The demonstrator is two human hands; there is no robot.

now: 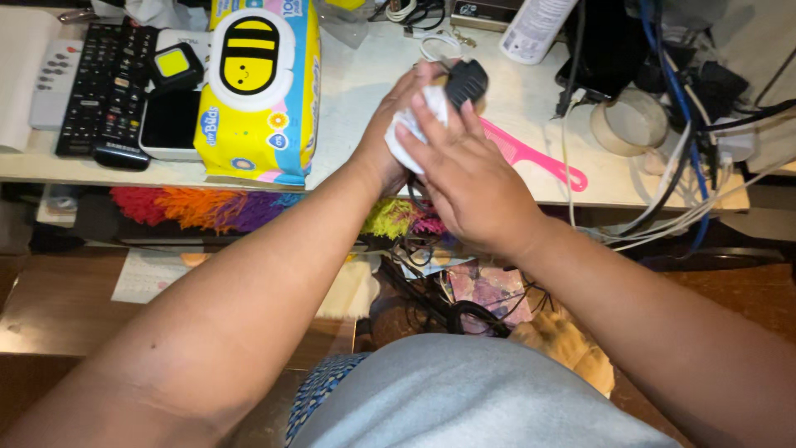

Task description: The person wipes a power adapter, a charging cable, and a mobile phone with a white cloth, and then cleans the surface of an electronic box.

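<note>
My left hand point(390, 137) and my right hand point(468, 170) meet over the front edge of a white table point(356, 99). Between them is a small black device point(466, 81), which looks like a plug or charger, and a white wipe point(410, 137) wrapped around its lower part. My left hand cups the device from behind. The fingers of my right hand press the wipe against it from the front. A black cable hangs down below the hands.
A yellow pack of wet wipes point(261, 91) lies at the left, beside a phone point(170, 124) and black remote controls point(104, 87). A pink comb point(535, 158), a tape roll point(628, 123), a white spray can point(535, 29) and tangled cables point(680, 191) lie at the right.
</note>
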